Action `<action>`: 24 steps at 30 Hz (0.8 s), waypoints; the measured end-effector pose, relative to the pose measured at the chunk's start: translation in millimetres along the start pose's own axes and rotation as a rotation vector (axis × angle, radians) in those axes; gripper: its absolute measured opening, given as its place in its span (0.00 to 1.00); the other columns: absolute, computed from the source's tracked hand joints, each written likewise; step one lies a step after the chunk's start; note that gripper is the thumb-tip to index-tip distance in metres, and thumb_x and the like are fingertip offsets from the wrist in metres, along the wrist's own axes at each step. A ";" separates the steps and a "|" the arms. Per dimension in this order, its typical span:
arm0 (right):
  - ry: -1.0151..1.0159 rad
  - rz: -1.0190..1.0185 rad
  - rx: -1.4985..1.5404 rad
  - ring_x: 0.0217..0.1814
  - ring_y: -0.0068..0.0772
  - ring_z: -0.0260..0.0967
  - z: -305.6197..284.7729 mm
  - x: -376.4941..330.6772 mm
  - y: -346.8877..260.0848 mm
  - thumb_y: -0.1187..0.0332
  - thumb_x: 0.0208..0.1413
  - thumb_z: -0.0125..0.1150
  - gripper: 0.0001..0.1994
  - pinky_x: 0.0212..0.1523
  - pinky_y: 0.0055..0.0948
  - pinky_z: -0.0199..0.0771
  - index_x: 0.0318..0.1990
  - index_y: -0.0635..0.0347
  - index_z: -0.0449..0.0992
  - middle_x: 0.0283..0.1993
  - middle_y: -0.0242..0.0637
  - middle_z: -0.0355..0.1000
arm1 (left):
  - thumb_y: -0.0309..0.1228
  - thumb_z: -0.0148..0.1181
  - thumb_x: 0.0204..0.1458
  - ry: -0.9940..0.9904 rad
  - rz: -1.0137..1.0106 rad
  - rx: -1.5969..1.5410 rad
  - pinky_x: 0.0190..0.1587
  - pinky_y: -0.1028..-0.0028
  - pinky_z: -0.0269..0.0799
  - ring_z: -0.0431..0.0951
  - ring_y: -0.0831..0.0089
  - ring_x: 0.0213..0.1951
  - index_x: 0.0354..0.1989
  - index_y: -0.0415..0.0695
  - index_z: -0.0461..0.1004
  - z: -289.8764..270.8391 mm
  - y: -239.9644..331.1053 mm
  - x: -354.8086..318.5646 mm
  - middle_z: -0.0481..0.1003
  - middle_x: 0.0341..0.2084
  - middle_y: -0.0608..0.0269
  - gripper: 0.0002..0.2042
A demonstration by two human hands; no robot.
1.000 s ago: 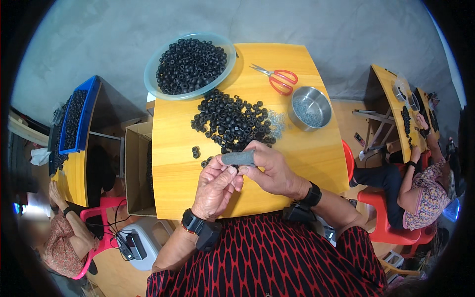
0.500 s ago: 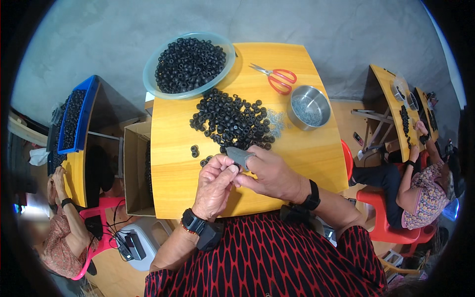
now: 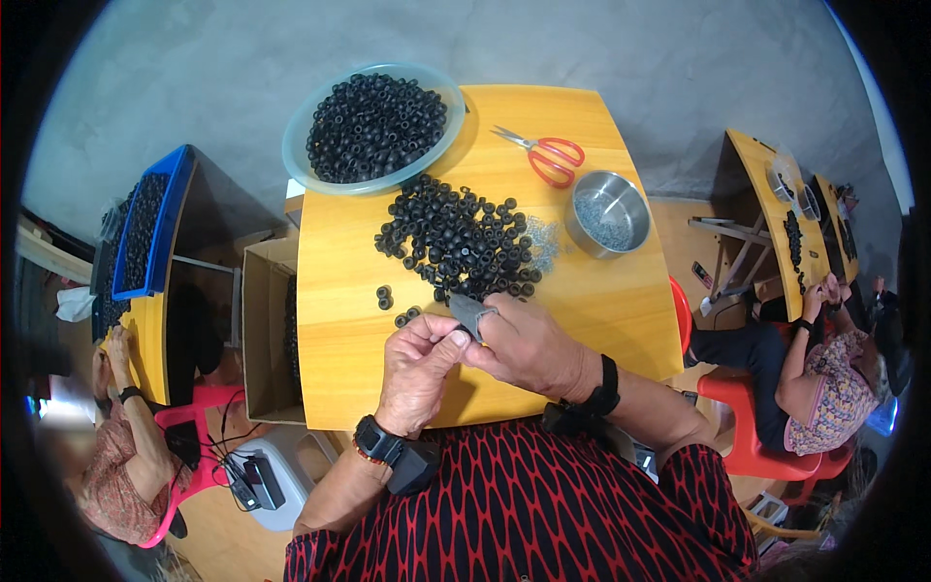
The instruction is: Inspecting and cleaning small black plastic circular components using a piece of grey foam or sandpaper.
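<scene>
My left hand (image 3: 415, 373) is closed, thumb and index finger pinching a small black part that is mostly hidden. Against it presses my right hand (image 3: 538, 349), its fingers bent in close; whatever they hold is hidden. A grey finger cover (image 3: 469, 312) sits on a finger of the right hand. Just beyond both hands spreads a pile of small black ring-like parts (image 3: 456, 233), with a few lying apart to the left. Small silvery metal pieces (image 3: 545, 242) are scattered beside the pile, and more lie in a round metal bowl (image 3: 628, 238) at the right.
At the table's far left stands a translucent basin (image 3: 297, 155) heaped with black parts. Red-handled scissors (image 3: 551, 160) lie at the back right of the yellow table (image 3: 339, 339). A cardboard box (image 3: 267, 339) stands left of it. People work at tables on both sides.
My hands stay together at the near edge of the pile; the fingers have shifted slightly and the finger cover now tilts further down. The co-worker at right has drawn the hands together.
</scene>
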State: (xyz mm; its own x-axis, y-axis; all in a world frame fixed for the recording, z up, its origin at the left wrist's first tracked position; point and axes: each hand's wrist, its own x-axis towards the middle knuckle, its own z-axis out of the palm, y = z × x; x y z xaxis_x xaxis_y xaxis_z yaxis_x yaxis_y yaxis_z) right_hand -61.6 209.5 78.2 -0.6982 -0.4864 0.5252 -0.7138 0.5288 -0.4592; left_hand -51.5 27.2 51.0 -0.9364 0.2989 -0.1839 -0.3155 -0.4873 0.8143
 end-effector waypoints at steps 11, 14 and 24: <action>-0.140 -0.086 -0.099 0.28 0.42 0.70 -11.5 -0.8 -0.2 0.69 0.50 0.65 0.13 0.23 0.36 0.71 0.33 0.62 0.65 0.32 0.42 0.65 | 0.20 0.58 0.58 0.046 0.133 0.273 0.34 0.81 0.70 0.74 0.82 0.29 0.35 0.37 0.73 16.2 6.8 -5.2 0.76 0.28 0.66 0.01; -0.063 -0.058 -0.068 0.26 0.43 0.70 -7.3 -2.7 -3.3 0.69 0.50 0.66 0.13 0.23 0.38 0.71 0.32 0.62 0.65 0.30 0.42 0.64 | 0.19 0.60 0.57 0.025 0.051 0.263 0.40 0.78 0.73 0.76 0.78 0.31 0.37 0.38 0.74 8.1 4.1 -4.5 0.77 0.31 0.64 0.02; -0.049 0.157 0.132 0.26 0.48 0.69 4.3 -5.2 0.1 0.65 0.49 0.69 0.17 0.24 0.41 0.69 0.29 0.62 0.64 0.27 0.44 0.64 | 0.26 0.58 0.60 -0.043 -0.067 -0.046 0.40 0.74 0.77 0.80 0.73 0.33 0.40 0.34 0.76 -0.6 1.8 -8.2 0.80 0.32 0.56 0.06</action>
State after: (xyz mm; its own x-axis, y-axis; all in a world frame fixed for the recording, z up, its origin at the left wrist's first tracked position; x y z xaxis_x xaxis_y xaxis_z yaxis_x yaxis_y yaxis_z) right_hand -58.2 209.1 72.3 -0.8010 -0.4403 0.4056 -0.5946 0.5068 -0.6242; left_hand -44.5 23.4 53.7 -0.9060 0.3662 -0.2124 -0.3846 -0.5023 0.7745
